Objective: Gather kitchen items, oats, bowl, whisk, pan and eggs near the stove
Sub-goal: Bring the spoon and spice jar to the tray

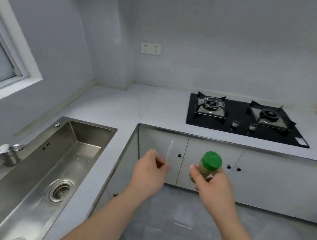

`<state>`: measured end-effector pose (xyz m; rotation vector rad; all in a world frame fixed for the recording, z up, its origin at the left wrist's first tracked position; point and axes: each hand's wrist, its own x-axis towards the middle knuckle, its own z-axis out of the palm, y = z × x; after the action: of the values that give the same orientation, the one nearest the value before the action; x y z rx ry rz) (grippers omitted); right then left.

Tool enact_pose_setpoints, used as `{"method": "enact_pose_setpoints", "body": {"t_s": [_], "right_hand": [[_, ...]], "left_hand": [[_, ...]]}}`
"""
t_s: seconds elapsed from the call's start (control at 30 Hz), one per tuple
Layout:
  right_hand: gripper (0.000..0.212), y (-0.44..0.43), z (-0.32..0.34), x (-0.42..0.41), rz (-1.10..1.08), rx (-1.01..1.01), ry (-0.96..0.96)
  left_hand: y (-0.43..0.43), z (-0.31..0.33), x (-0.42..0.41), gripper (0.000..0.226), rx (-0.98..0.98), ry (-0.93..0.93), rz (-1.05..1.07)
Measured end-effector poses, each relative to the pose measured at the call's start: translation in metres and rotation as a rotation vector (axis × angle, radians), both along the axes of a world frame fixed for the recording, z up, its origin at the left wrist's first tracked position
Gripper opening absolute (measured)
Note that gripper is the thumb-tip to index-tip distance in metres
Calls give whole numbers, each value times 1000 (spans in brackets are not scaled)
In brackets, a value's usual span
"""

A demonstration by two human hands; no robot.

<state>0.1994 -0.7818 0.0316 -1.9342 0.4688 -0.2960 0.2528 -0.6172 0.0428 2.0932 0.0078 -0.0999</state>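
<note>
Your left hand (148, 169) reaches forward, fingers curled, pinching a thin pale strip (170, 147) that points up and is too blurred to name. Your right hand (213, 184) grips the jar (205, 169) round its body, green lid up and tilted away, before the cabinet doors (265, 176). Beyond, the stove (238, 118) sits in the counter (155, 107).

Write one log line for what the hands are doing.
left hand: pinches thin pale utensil, blurred | right hand: grips green-lidded clear jar | where: in front of black two-burner stove
</note>
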Motion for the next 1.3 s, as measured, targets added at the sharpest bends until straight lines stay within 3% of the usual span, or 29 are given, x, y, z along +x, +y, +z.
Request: {"method": "enact_pose_setpoints", "body": {"t_s": [0.4,0.67,0.97,1.3], "right_hand": [[22,-331,21,-52,-352,-34,-39],[18,-486,1,-66,-558,-27,9],[23,-660,-6,16,-616,-107,101],[26,-836,-17,124,-657,-21,121]], "left_hand": [[-363,18,1,15,-91,26,-378],[-544,4,21,15,-111,51,-600],[-723,-15,123,17,-138,76,-722],[-892,-13,233,15,-64,82,-741]]}}
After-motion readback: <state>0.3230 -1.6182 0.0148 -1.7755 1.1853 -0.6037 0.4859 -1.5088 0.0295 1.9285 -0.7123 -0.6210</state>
